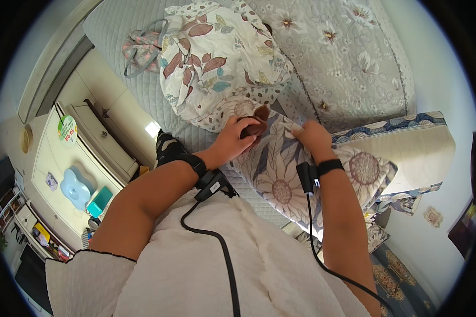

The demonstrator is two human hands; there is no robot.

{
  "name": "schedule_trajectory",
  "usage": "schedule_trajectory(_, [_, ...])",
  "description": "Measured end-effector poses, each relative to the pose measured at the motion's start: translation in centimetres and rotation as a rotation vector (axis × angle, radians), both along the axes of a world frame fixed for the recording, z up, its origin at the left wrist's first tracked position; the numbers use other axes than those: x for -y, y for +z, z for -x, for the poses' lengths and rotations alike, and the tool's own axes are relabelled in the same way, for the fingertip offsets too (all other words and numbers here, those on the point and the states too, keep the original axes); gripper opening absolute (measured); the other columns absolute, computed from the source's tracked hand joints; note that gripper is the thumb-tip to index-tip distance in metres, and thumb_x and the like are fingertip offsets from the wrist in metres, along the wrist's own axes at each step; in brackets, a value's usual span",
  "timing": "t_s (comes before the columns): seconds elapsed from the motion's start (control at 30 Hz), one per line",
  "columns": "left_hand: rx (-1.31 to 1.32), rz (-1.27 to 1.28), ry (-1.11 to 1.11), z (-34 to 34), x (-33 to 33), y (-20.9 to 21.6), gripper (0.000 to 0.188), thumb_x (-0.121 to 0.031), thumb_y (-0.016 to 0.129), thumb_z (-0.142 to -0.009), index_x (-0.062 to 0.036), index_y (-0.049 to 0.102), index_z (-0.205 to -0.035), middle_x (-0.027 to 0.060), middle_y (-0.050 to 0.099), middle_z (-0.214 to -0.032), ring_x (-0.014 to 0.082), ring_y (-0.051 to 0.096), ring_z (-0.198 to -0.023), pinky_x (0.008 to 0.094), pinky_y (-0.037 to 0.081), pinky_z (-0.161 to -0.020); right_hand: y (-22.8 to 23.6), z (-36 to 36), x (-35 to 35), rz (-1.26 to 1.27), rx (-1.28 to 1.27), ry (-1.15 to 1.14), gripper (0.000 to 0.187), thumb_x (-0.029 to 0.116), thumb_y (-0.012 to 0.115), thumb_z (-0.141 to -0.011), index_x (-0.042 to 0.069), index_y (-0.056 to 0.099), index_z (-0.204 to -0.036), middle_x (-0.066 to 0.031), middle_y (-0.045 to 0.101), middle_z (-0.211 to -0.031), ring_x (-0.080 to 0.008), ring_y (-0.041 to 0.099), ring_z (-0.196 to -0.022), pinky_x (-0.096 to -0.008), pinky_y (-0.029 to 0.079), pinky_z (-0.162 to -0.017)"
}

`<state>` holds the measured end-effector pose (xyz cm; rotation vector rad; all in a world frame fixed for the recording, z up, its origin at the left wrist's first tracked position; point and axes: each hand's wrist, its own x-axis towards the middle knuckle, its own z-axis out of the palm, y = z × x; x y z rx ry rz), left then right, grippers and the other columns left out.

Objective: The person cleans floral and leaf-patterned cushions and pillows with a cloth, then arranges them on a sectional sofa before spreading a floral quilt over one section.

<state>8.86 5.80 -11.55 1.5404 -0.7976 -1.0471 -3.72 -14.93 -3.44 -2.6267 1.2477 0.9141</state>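
Two hands (230,140) (316,139) apart, left closed on one brown piece (256,127), right pinching one flower-print pillow (281,191)

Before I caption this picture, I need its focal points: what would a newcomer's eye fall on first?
Most likely the flower-print pillow near the centre, with the right hand at its edge and a brown item in the left hand. Beyond, toward the top, a rumpled leaf-print cover stands out.

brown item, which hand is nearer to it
Left: the left hand grips the brown item; the right hand is apart from it, to the right, on the flower-print fabric.
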Motion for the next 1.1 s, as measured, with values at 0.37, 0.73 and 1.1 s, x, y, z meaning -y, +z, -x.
schedule_trajectory(0.37, [0.193,0.546,-0.296,0.1,1.8,9.3,0.043,-0.008,0.069,-0.068,-0.0181,0.056,-0.109,0.0111,0.048,-0.105,0.0301,0.051,-0.094,0.0364,0.044,-0.080,6.5,5.6,-6.3,-0.326,0.901,-0.572,0.018,0.014,0.062,-0.077,0.000,0.065,-0.087,-0.0057,0.063,-0.072,-0.0112,0.056,-0.064,-0.0254,0.043,-0.059])
schedule_trajectory(0.73, [1.146,0.891,-0.160,-6.8,6.0,26.3,0.042,-0.015,0.071,-0.057,-0.0287,0.063,-0.096,0.0025,0.054,-0.098,0.0210,0.053,-0.079,0.0318,0.046,-0.064,17.1,4.0,-10.6,-0.183,1.595,-0.561,0.016,0.002,0.061,-0.080,-0.002,0.063,-0.094,-0.0008,0.062,-0.083,-0.0060,0.052,-0.074,-0.0206,0.042,-0.068])
schedule_trajectory(1.1, [1.031,0.754,0.565,-25.7,8.8,38.6,0.030,-0.013,0.058,-0.069,-0.0131,0.066,-0.099,0.0135,0.052,-0.103,0.0262,0.057,-0.089,0.0320,0.047,-0.078,21.2,8.5,-14.2,-0.236,1.963,-0.673,0.028,0.019,0.061,-0.083,-0.005,0.060,-0.096,-0.0099,0.065,-0.089,-0.0146,0.059,-0.078,-0.0260,0.045,-0.076])
